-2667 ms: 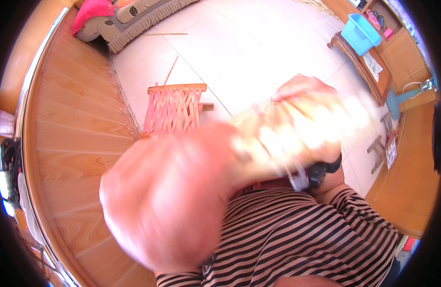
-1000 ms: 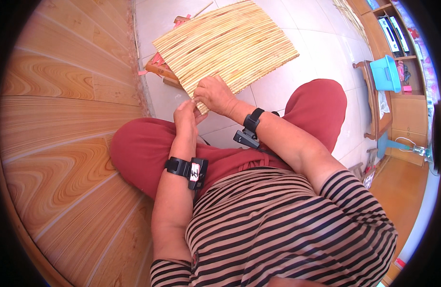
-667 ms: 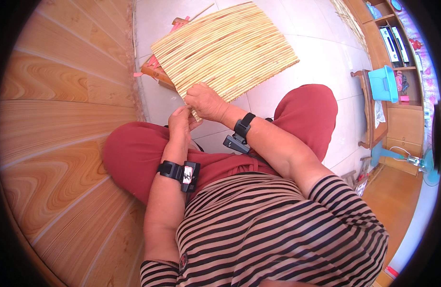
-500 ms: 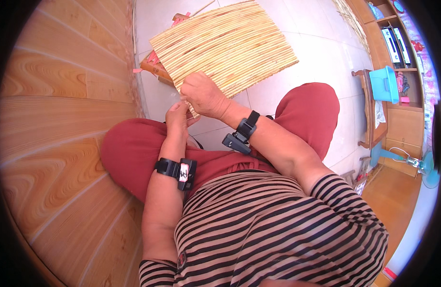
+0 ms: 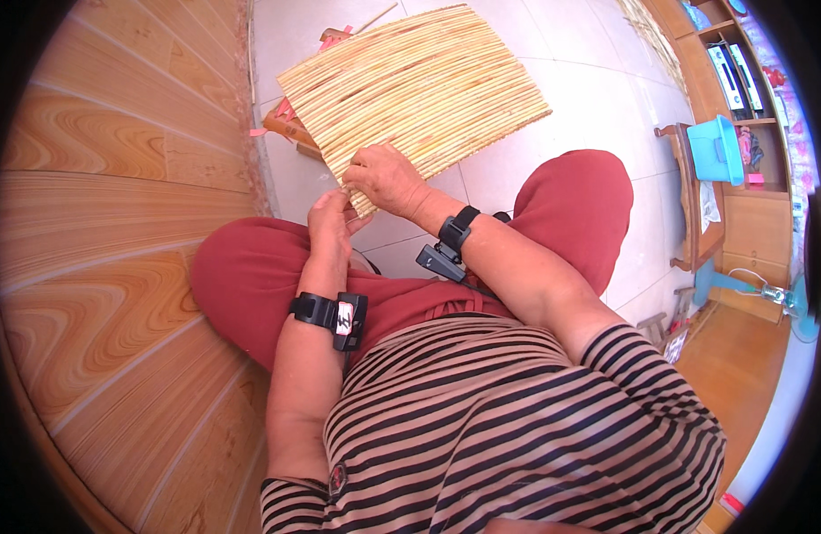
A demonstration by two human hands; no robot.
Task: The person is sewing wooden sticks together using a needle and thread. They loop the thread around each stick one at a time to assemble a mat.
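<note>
A mat of pale yellow stalks (image 5: 428,84), laid side by side in rows, stretches out in front of my knees. Its near left corner is between my hands. My left hand (image 5: 330,218) pinches the corner's edge from the left and below, thumb on top. Just above it, my right hand (image 5: 384,181) bends over the same edge with its fingers curled down onto the stalks. The fingertips of both hands nearly meet there, and what lies exactly between them is too small to make out.
Under the mat's left side sits a brown wooden stool (image 5: 290,125) with pink strips (image 5: 286,109). A loose stalk (image 5: 375,18) lies beyond it. Wood panelling (image 5: 117,222) rises close on my left. To the right stand a blue bin (image 5: 716,149), a wooden shelf unit (image 5: 749,222) and a fan (image 5: 798,307).
My right hand has shifted slightly down and right along the mat's edge, its fingers opening a little from a tighter fist. The left hand stays at the corner.
</note>
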